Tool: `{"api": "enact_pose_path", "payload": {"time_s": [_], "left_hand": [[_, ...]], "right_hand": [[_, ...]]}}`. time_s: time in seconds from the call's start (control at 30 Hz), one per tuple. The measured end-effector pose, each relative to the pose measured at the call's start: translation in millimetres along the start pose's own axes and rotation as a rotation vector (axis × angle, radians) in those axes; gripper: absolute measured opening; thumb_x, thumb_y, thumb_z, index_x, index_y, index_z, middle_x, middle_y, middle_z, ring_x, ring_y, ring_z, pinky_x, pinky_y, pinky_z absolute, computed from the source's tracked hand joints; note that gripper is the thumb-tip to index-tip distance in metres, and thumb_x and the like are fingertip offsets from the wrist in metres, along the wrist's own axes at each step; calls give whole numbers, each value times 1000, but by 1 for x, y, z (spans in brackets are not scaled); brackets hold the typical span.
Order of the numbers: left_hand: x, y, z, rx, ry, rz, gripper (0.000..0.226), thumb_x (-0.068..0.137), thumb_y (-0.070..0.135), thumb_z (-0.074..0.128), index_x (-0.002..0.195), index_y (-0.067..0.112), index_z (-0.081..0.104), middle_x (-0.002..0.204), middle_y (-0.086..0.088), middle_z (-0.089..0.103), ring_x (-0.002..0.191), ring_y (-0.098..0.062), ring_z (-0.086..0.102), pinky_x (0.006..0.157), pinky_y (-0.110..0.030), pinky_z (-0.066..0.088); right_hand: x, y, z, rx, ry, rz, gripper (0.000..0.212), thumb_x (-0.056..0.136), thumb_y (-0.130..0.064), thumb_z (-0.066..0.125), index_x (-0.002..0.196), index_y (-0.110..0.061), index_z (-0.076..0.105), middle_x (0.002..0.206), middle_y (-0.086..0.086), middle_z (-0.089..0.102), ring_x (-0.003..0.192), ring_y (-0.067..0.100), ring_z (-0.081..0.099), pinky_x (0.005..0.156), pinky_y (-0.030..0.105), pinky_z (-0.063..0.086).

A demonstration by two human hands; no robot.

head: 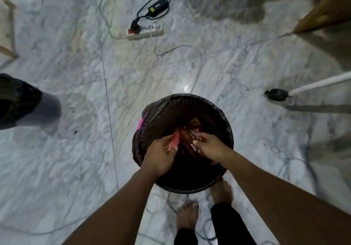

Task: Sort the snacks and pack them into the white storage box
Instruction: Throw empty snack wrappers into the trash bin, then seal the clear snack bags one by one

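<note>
Both my hands hover over a round black bin [224, 123] lined with a black plastic bag, standing on the marble floor. My left hand [159, 155] grips a pink-red snack wrapper [175, 140] above the bin's left side. My right hand [209, 144] pinches a bundle of thin red-brown wrappers [190, 140] over the bin's middle. More wrappers, one orange [195, 121], lie deep in the dark bin. The white storage box is not in view.
A white power strip [146, 32] with a black adapter [157, 7] and loose cables lies on the floor ahead. A black bag [17, 100] sits at left, a white stand leg [313, 85] at right, wooden furniture [326, 11] at top right. My bare feet [190, 214] stand behind the bin.
</note>
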State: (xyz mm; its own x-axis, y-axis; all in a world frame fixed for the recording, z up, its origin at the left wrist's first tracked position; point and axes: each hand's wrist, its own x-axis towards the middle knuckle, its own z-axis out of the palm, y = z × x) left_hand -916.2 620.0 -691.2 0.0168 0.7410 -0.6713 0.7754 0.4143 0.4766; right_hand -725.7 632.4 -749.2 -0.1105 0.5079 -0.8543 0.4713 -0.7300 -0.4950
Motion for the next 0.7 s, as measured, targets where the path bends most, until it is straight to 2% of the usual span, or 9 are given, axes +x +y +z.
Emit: {"api": "enact_pose_path", "payload": {"time_s": [0.07, 0.13, 0.23, 0.33, 0.4, 0.5, 0.63, 0.7], "left_hand": [[-15, 14, -6, 39, -61, -7, 50, 90, 35, 60, 138, 26, 53, 132, 2, 63, 121, -19, 60, 101, -26, 43], [-37, 41, -22, 66, -128, 4, 54, 86, 43, 56, 139, 33, 50, 132, 4, 63, 121, -20, 60, 104, -37, 46], [-79, 101, -58, 113, -173, 72, 58, 82, 48, 54, 139, 35, 47, 134, 1, 63, 120, -24, 60, 103, -40, 46], [-138, 183, -100, 166, -169, 174, 55, 90, 41, 56, 143, 29, 45, 137, -5, 60, 122, -27, 58, 104, -41, 46], [-182, 237, -123, 186, -179, 269, 53, 95, 37, 56, 145, 24, 43, 136, -7, 60, 119, -26, 60, 102, -38, 47], [-242, 312, -143, 245, -222, 422, 55, 95, 41, 56, 146, 25, 42, 139, -6, 58, 126, -22, 55, 102, -32, 43], [-298, 411, -139, 353, -266, 603, 57, 92, 45, 60, 144, 29, 43, 135, -10, 61, 122, -22, 58, 98, -34, 48], [-320, 464, -125, 382, -269, 684, 57, 91, 42, 62, 144, 28, 44, 134, -9, 62, 118, -21, 61, 97, -35, 51]], "right_hand": [[-25, -13, -6, -67, -17, -35, 31, 93, -31, 58, 123, -25, 63, 115, -1, 61, 113, 24, 59, 94, 34, 48], [-62, -27, -17, -94, 11, -66, 22, 92, -26, 60, 112, -22, 67, 117, 1, 65, 114, 23, 60, 101, 36, 46], [-136, -53, -49, -82, 82, -83, 23, 88, -31, 61, 111, -25, 65, 120, 2, 65, 113, 22, 60, 101, 35, 47], [-237, -87, -94, -15, 183, -84, 41, 88, -39, 63, 126, -23, 60, 121, 3, 61, 105, 21, 60, 85, 30, 49], [-308, -104, -125, 23, 255, -107, 41, 88, -41, 64, 125, -25, 60, 121, 5, 62, 102, 22, 62, 78, 28, 48], [-410, -116, -166, 85, 411, -183, 36, 88, -41, 63, 121, -26, 61, 115, 5, 65, 98, 21, 65, 69, 27, 48], [-523, -109, -218, 100, 558, -263, 35, 88, -37, 61, 120, -25, 61, 107, 6, 68, 88, 18, 69, 65, 27, 50], [-567, -94, -247, 115, 630, -285, 35, 89, -35, 60, 122, -24, 61, 108, 4, 68, 87, 17, 69, 69, 28, 53]]}}
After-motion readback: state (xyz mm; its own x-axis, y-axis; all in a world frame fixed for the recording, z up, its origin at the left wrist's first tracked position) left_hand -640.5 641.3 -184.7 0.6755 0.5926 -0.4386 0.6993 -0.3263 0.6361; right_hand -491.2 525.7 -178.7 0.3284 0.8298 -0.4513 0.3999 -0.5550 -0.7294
